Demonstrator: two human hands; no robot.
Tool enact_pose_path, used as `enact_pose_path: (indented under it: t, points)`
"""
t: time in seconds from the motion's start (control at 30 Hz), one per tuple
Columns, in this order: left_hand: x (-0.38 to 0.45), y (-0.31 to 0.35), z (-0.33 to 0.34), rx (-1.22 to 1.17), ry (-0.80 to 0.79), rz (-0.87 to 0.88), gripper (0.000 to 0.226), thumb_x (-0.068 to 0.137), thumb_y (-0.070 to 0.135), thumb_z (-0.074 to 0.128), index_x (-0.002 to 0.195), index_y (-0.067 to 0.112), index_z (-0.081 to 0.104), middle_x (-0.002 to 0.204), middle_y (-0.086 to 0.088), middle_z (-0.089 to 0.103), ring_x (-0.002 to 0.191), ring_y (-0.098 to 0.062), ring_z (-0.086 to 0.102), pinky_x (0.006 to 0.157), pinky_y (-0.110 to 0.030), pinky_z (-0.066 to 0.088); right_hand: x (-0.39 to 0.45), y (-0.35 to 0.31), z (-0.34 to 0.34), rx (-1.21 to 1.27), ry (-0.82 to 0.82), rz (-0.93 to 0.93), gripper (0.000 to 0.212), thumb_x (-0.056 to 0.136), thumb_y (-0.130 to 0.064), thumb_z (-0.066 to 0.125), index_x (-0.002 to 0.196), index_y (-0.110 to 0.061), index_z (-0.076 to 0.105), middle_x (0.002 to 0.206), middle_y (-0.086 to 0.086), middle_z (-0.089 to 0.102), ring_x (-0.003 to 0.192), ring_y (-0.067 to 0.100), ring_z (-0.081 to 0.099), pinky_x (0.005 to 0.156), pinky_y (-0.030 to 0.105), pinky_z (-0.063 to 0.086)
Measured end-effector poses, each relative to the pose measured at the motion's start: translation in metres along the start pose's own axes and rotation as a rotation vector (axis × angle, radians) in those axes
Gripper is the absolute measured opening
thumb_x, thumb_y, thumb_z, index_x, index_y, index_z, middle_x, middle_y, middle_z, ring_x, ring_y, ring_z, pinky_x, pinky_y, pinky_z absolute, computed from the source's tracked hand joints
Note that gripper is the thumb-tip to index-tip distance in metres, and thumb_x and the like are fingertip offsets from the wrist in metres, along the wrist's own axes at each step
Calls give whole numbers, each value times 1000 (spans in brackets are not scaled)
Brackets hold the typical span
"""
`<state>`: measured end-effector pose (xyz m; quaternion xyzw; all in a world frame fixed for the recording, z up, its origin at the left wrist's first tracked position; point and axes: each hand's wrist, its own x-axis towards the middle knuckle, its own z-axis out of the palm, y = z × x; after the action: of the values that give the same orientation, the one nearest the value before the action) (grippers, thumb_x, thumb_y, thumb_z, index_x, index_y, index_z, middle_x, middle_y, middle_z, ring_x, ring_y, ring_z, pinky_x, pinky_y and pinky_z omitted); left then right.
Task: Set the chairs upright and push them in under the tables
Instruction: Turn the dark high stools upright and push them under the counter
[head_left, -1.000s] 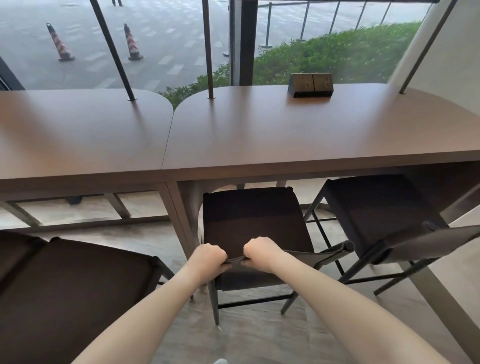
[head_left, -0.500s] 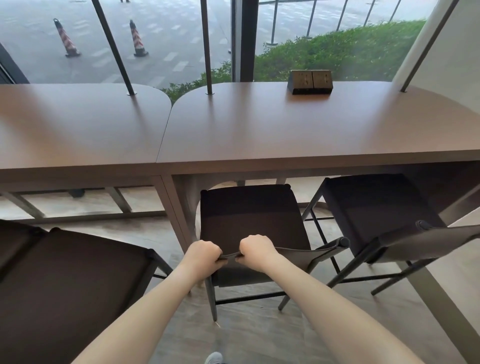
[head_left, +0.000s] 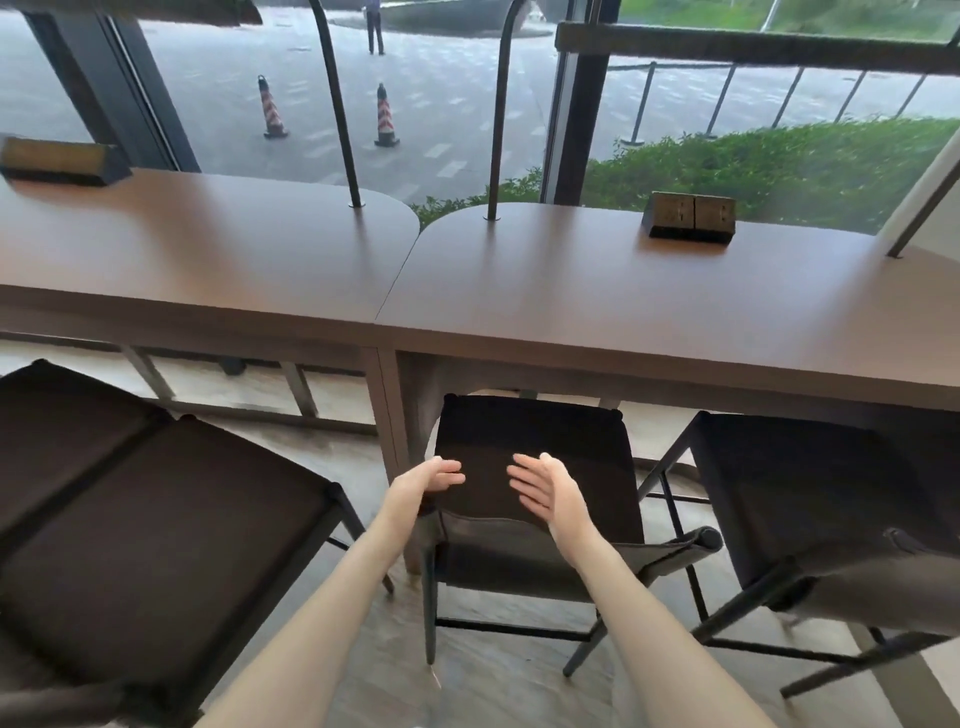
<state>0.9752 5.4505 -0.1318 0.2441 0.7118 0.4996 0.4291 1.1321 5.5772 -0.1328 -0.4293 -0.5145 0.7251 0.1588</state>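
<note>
A dark upright chair (head_left: 535, 441) stands in front of me, its seat partly under the right brown table (head_left: 623, 301). Its low backrest (head_left: 519, 543) faces me. My left hand (head_left: 428, 480) and my right hand (head_left: 545, 491) hover just above that backrest, fingers spread, holding nothing. A second dark chair (head_left: 810, 483) stands upright to the right, its seat also partly under the same table. A third dark chair (head_left: 140, 514) stands upright at the left, out from the left table (head_left: 208, 260).
Table legs (head_left: 392, 415) stand where the two tables meet, just left of the middle chair. Thin metal posts (head_left: 337, 104) rise from the tabletops. A socket box (head_left: 688, 215) sits on the right table, another (head_left: 57, 161) on the left. Windows lie behind.
Both hands have let go of the middle chair's backrest and opened above it. My view has swung left and up, showing more of the left table and chair.
</note>
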Motion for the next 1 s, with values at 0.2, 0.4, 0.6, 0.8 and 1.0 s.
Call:
enact_pose_path:
  t: [0.2, 0.4, 0.6, 0.8, 1.0]
  points:
    - [-39, -1, -9, -393, 255, 79, 57, 104, 44, 16, 123, 16, 62, 115, -5, 70, 115, -17, 59, 110, -35, 30, -16, -2, -3, 182, 34, -177, 45, 104, -42, 26, 128, -22, 59, 134, -2, 59, 125, 19, 54, 106, 40, 41]
    - [-84, 1, -29, -518, 407, 122, 60, 103, 48, 16, 122, 16, 63, 115, -5, 70, 112, -15, 62, 103, -32, 37, -37, -27, 3, 260, -32, -240, 43, 103, -38, 31, 123, -19, 63, 124, -1, 66, 117, 21, 61, 104, 41, 44]
    - [-130, -5, -52, -545, 515, 108, 61, 102, 48, 15, 120, 17, 64, 114, -4, 71, 113, -17, 62, 105, -35, 36, -55, -32, 44, 147, -152, -239, 37, 103, -29, 34, 113, -16, 67, 116, 2, 70, 110, 21, 65, 100, 38, 48]
    - [-187, -15, -89, -579, 693, 144, 60, 102, 46, 18, 115, 14, 67, 111, -6, 72, 111, -20, 64, 108, -38, 36, -74, -21, 101, 36, -307, -222, 38, 103, -21, 32, 112, -11, 68, 116, 8, 69, 108, 23, 66, 93, 36, 50]
    - [-259, -35, -131, -605, 840, 206, 59, 102, 45, 19, 110, 13, 68, 111, -9, 71, 110, -24, 63, 104, -38, 38, -109, -8, 165, -7, -432, -214, 35, 100, -22, 39, 105, -12, 72, 106, 5, 74, 103, 22, 69, 94, 40, 52]
